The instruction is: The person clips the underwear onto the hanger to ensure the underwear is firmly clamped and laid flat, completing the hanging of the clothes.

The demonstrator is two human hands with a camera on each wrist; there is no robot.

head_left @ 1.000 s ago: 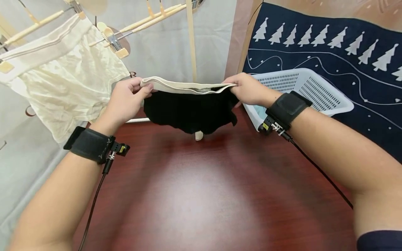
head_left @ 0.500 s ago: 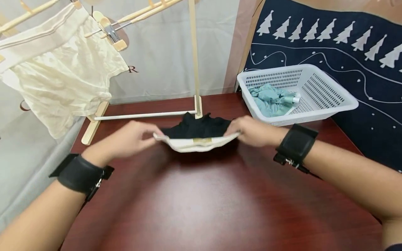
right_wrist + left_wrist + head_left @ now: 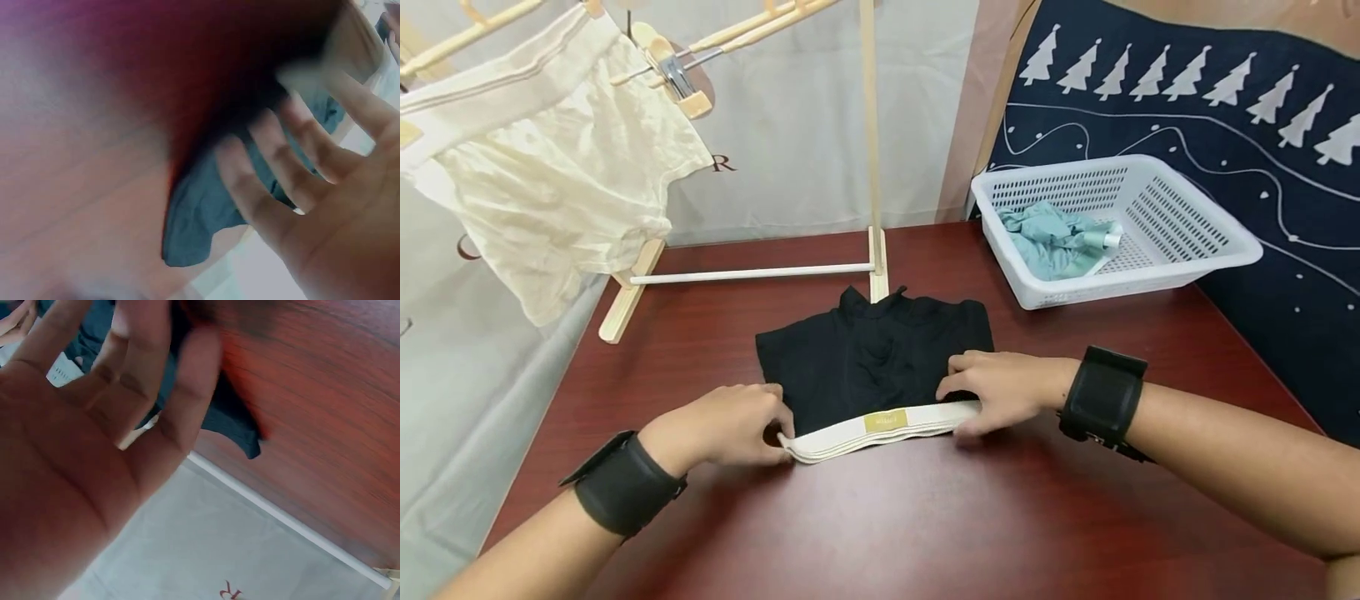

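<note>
Black shorts [image 3: 872, 358] with a cream waistband [image 3: 883, 423] lie flat on the dark red table [image 3: 925, 525], waistband towards me. My left hand [image 3: 771, 433] pinches the waistband's left end against the table. My right hand [image 3: 964, 404] holds the right end, with fingers lying on the black cloth and the thumb at the band. In the left wrist view my left hand [image 3: 94, 425] fills the frame over the dark cloth [image 3: 231, 419]. The blurred right wrist view has my right hand [image 3: 312, 187] with spread fingers on the dark cloth [image 3: 200, 212].
A white mesh basket [image 3: 1187, 225] holding teal cloth [image 3: 1045, 242] stands at the back right. A wooden drying rack [image 3: 872, 167] stands behind the shorts, with cream shorts [image 3: 550, 183] clipped at its left. A navy tree-print cloth [image 3: 1225, 108] hangs on the right.
Both hands brought the black shorts down from in front of the rack and drew them towards me. The shorts now lie spread flat on the table.
</note>
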